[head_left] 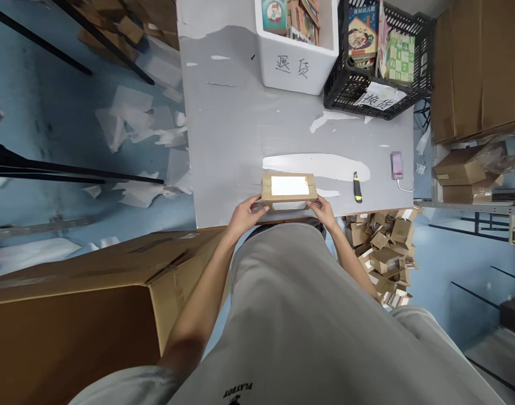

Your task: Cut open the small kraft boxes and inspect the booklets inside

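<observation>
A small brown cardboard box [289, 194] with a white label on top is at the table's near edge, right in front of my body. My left hand [245, 215] grips its left end, thumb toward the near side. At the other end, my right hand [323, 214] holds the box with fingers around the corner. Whether the box rests on the table or is slightly lifted, I cannot tell. To the right lies a black and yellow utility knife [357, 188] on the grey table [227, 124].
At the table's far side stand a white bin [299, 64] and a black crate [379, 93], both holding books. A phone [396, 165] with a cable lies at the right. A large open carton [168, 298] is at my left; discarded boxes [384, 253] lie heaped below the right edge.
</observation>
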A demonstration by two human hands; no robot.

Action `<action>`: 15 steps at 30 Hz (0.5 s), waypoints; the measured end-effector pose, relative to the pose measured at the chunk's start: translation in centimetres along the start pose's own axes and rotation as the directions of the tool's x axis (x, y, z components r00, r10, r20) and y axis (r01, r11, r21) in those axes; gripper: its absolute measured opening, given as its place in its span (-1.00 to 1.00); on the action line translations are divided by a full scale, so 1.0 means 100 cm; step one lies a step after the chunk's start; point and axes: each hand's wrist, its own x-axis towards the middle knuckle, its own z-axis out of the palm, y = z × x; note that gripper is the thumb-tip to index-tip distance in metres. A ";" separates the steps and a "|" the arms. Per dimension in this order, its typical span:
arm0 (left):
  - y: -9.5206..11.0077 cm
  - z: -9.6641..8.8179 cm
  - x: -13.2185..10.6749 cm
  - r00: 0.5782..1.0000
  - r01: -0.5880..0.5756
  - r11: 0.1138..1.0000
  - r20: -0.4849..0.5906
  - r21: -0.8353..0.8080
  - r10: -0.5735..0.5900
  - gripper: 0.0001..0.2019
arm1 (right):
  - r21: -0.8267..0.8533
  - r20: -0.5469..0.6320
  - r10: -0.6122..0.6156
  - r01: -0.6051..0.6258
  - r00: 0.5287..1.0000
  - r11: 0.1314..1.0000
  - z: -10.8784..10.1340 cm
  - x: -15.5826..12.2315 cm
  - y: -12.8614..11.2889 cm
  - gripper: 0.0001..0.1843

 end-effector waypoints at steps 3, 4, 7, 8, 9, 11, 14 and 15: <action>0.011 -0.005 -0.002 1.000 0.008 1.000 -0.004 0.006 -0.008 -0.24 | 0.055 -0.005 -0.022 0.022 1.000 0.998 -0.003 -0.005 -0.009 -0.12; 0.014 -0.005 -0.002 1.000 0.015 1.000 -0.008 0.010 -0.015 -0.26 | 0.056 -0.006 -0.022 0.022 1.000 0.998 -0.003 -0.006 -0.012 -0.12; 0.019 -0.005 -0.002 0.999 0.044 0.999 -0.031 0.018 -0.044 -0.30 | 0.027 -0.012 -0.007 0.008 1.000 1.000 -0.006 -0.010 -0.019 -0.14; 0.020 -0.005 -0.002 0.998 0.050 0.998 -0.035 0.022 -0.049 -0.31 | 0.012 -0.015 -0.002 0.002 1.000 1.000 -0.007 -0.010 -0.020 -0.15; 0.020 -0.005 -0.003 0.998 0.052 0.998 -0.036 0.028 -0.051 -0.33 | -0.006 -0.018 0.005 -0.005 1.000 1.000 -0.008 -0.011 -0.020 -0.17; 0.017 -0.005 -0.002 0.998 0.053 0.998 -0.037 0.046 -0.051 -0.37 | -0.056 -0.036 0.021 -0.023 0.999 0.998 -0.010 -0.010 -0.019 -0.20; 0.010 -0.005 0.003 0.995 0.085 0.992 -0.059 0.096 -0.080 -0.43 | -0.122 -0.053 0.041 -0.048 0.998 0.991 -0.010 -0.004 -0.010 -0.23; 0.007 -0.005 0.007 0.993 0.107 0.988 -0.065 0.114 -0.100 -0.45 | -0.134 -0.044 0.043 -0.048 0.998 0.990 -0.009 0.000 -0.006 -0.24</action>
